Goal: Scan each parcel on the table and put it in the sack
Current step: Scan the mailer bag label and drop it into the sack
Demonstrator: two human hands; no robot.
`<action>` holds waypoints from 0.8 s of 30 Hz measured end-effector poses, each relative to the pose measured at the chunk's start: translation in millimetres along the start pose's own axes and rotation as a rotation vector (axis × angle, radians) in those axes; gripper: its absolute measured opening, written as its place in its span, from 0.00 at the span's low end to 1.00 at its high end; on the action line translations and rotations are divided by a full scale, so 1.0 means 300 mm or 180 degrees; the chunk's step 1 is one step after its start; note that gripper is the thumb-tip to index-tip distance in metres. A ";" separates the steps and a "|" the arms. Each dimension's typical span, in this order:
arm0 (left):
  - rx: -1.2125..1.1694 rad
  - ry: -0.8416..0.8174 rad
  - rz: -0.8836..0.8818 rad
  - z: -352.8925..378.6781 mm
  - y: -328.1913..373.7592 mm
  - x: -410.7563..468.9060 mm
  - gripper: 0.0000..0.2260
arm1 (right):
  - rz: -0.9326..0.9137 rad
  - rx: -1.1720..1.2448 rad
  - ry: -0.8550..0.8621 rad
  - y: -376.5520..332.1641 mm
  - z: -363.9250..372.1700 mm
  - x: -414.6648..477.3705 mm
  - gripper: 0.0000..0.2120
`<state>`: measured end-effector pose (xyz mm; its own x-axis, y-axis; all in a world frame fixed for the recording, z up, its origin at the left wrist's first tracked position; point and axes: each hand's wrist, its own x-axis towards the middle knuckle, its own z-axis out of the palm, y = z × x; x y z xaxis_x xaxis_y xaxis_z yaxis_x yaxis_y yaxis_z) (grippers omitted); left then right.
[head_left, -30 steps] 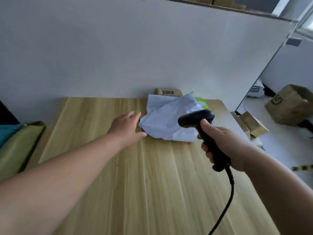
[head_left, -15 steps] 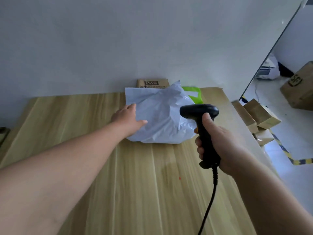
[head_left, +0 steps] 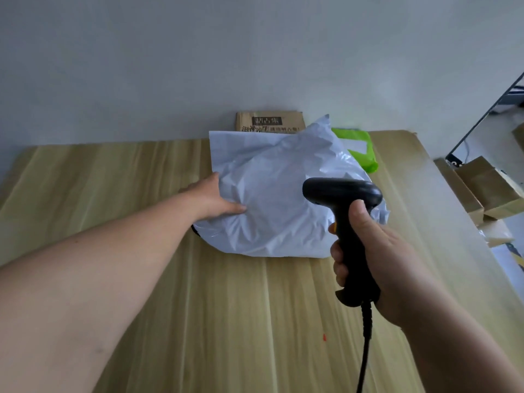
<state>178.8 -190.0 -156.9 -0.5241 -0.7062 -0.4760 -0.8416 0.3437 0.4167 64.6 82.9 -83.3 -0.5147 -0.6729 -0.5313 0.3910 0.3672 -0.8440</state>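
A crumpled white plastic parcel (head_left: 272, 194) lies on the wooden table (head_left: 226, 321) near the far wall. My left hand (head_left: 211, 198) grips its left edge, thumb on top and fingers tucked under the plastic. My right hand (head_left: 374, 256) holds a black corded barcode scanner (head_left: 344, 205), whose head hangs over the parcel's right side. Behind the white parcel lie a brown cardboard parcel (head_left: 269, 122) with a printed label and a bright green parcel (head_left: 358, 150), both partly hidden. No sack is in view.
A grey wall (head_left: 255, 66) stands right behind the table. Several cardboard boxes (head_left: 490, 191) sit on the floor past the table's right edge. The scanner's cable (head_left: 365, 350) hangs toward the near edge.
My left hand has closed on the white parcel's left edge and lifted it slightly. The scanner stayed over its right side. My view has moved closer.
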 end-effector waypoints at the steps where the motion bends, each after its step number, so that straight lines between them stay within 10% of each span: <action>1: -0.0104 0.0010 -0.0025 0.006 -0.003 0.002 0.49 | 0.0013 0.0017 0.0017 -0.002 0.005 -0.002 0.45; 8: -0.0784 0.0406 0.0366 0.017 -0.040 -0.084 0.08 | -0.0052 0.0024 0.0114 -0.042 0.063 -0.117 0.41; 15: -0.1125 0.0929 0.1097 -0.081 -0.050 -0.376 0.08 | -0.0271 0.0013 0.0135 -0.093 0.164 -0.358 0.39; 24: 0.1265 0.2435 0.2362 -0.233 -0.264 -0.811 0.08 | -0.0483 -0.0116 -0.0010 -0.076 0.383 -0.652 0.38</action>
<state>382.1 -88.4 -19.9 -0.8077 -0.3921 0.4402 -0.4099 0.9102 0.0587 244.0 132.1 48.5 -0.5635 -0.7244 -0.3972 0.2810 0.2840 -0.9167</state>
